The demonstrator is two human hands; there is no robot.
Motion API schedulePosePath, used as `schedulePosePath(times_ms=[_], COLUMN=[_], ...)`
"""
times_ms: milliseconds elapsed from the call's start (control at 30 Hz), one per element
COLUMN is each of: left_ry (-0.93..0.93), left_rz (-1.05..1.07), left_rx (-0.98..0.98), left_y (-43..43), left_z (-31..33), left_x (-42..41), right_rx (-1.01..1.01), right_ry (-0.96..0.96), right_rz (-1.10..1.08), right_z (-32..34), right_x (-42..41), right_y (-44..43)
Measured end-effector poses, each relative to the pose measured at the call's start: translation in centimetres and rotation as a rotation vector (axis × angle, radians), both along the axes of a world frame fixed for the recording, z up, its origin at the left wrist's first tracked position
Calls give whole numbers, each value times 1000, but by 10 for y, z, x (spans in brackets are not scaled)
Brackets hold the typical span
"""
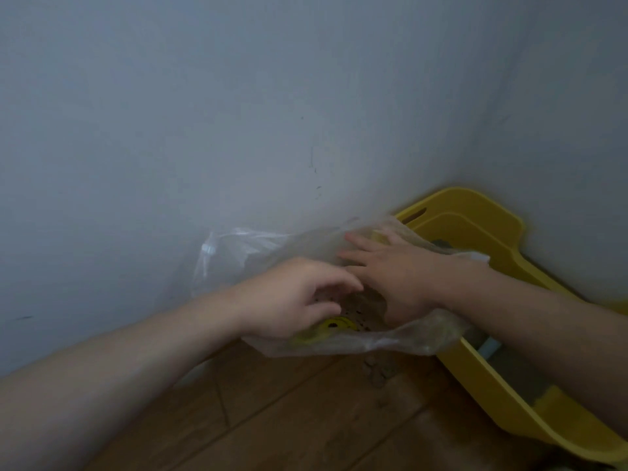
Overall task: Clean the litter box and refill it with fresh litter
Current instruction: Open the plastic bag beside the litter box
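A yellow litter box (482, 226) stands in the corner at the right, against the wall. A clear plastic bag (238, 253) lies over its left end, with brownish litter and a yellow printed mark showing through it. My left hand (295, 297) curls its fingers onto the bag's near side. My right hand (390, 266) lies flat with fingers spread on the bag's upper part, pressing it. The frame is blurred, so I cannot see a firm grip by the right hand.
Grey walls (204, 130) meet in a corner behind the box. The wooden floor (289, 413) runs below, with a small pile of spilled litter grains (377, 368) under the bag's edge.
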State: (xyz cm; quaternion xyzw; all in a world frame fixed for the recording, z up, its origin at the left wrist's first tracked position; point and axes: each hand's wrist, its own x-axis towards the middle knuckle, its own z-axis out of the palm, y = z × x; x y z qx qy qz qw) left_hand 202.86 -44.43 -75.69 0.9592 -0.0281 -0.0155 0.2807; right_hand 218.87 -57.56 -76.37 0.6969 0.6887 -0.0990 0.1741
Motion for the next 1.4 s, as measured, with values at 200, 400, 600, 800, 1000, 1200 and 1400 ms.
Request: schedulePosePath(times_ms=[200,400,600,800,1000,1200,1400], left_ry=[-141,135,324,511,497,340,-141], left_rz=[-35,99,253,464,577,531,-82], left_rx=[319,320,291,144,-17,-96,605], left_y=[22,28,33,36,36,13,9], left_z=[-2,-25,-56,-90,-95,-85,-51], left_x=[34,32,12,-30,-49,-48,-7], right_rx=[467,402,55,-117,138,548,430], right_ry=[396,211,162,67,408,422,293], right_rz=[-331,-479,-382,-85,-169,-483,-464], right_z=[-15,-29,-54,-74,-76,-71,-82], right_x=[-6,-7,20,42,38,-1,-22], right_y=[-10,-36,-40,-28,-12,-7,-11])
